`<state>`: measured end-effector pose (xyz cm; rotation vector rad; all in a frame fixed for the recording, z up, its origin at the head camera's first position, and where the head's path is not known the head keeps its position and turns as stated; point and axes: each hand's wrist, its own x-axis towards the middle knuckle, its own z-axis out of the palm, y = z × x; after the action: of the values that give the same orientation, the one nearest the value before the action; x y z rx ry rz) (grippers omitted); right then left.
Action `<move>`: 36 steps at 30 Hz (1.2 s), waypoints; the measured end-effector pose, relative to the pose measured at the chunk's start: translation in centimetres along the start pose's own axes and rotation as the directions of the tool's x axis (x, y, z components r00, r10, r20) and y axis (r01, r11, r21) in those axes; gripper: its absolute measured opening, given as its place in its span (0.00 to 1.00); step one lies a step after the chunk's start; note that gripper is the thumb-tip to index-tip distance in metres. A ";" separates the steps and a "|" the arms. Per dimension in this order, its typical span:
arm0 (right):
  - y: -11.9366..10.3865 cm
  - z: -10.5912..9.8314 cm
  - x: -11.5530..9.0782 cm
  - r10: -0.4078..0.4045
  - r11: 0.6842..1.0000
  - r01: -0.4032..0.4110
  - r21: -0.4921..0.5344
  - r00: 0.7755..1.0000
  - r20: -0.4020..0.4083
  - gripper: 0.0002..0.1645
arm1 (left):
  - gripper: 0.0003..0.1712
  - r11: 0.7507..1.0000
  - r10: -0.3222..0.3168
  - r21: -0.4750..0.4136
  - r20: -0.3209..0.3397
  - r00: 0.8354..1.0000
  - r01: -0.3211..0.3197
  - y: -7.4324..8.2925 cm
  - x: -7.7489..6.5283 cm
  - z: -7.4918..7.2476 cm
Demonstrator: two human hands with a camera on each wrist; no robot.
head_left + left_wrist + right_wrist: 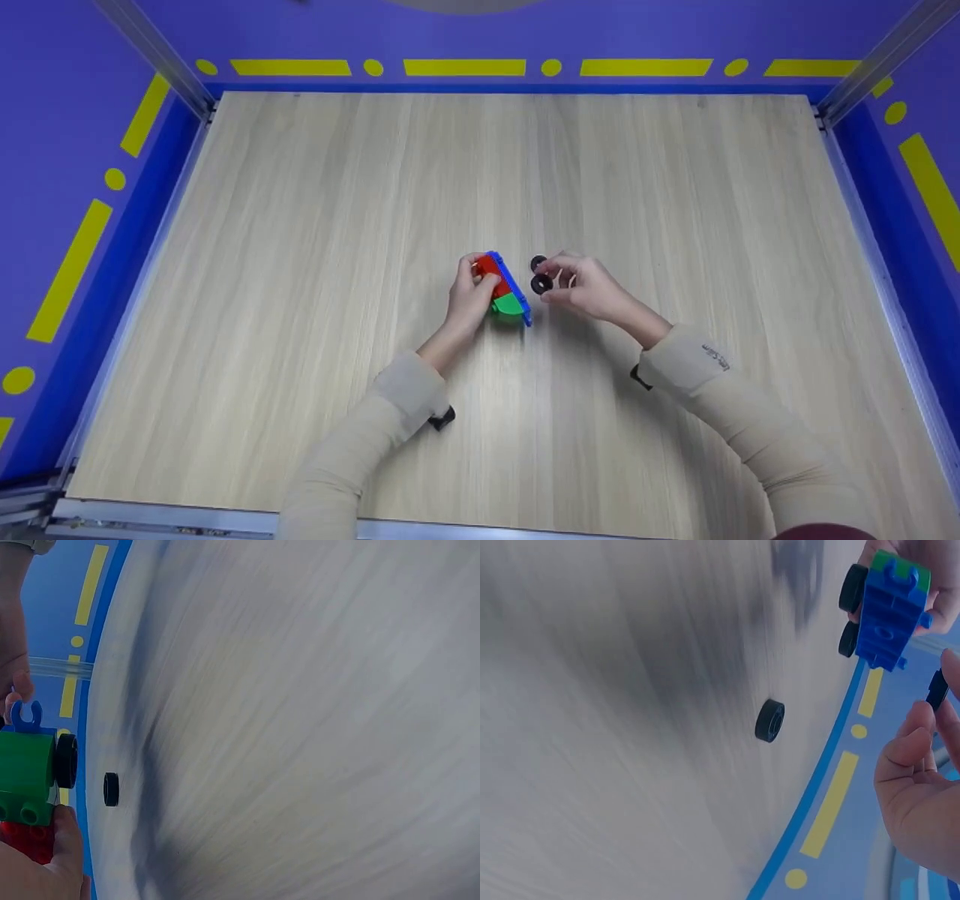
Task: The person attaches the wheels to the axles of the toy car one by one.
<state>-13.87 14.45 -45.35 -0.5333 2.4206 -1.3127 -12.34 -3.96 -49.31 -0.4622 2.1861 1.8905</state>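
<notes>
Left hand (466, 300): I see it gripping a red, green and blue plastic block car (508, 289) above the pale wood-grain counter (337, 225).
Right hand (585, 286): pinches a round black wheel (937, 691) near the car.
Loose wheel (769, 721): round, black, on the counter.

— Beyond the far edge, what colours?
— Mostly violet-blue on a flat back wall (465, 37), with long yellow bars (465, 67) and round yellow dots (551, 67) by turns.
— And at the sides?
— Same pattern on two violet-blue side walls (60, 112), down to a plain deep-blue band (874, 187).
— And between them?
— A wide, pale wood-grain tabletop (337, 225), edged with silvery metal rails (187, 516), in diffuse light with soft-edged shadows.
</notes>
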 end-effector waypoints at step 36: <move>-1.2 2.9 -1.2 -0.242 0.928 0.221 -0.301 0.970 -0.031 0.14 | 0.25 0.999 0.052 0.010 0.063 0.997 -0.053 0.5 -0.7 -0.1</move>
<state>-11.28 12.39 -45.72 -0.8925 2.6967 -1.0696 -11.85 -3.97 -48.61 -0.3418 2.1881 1.8908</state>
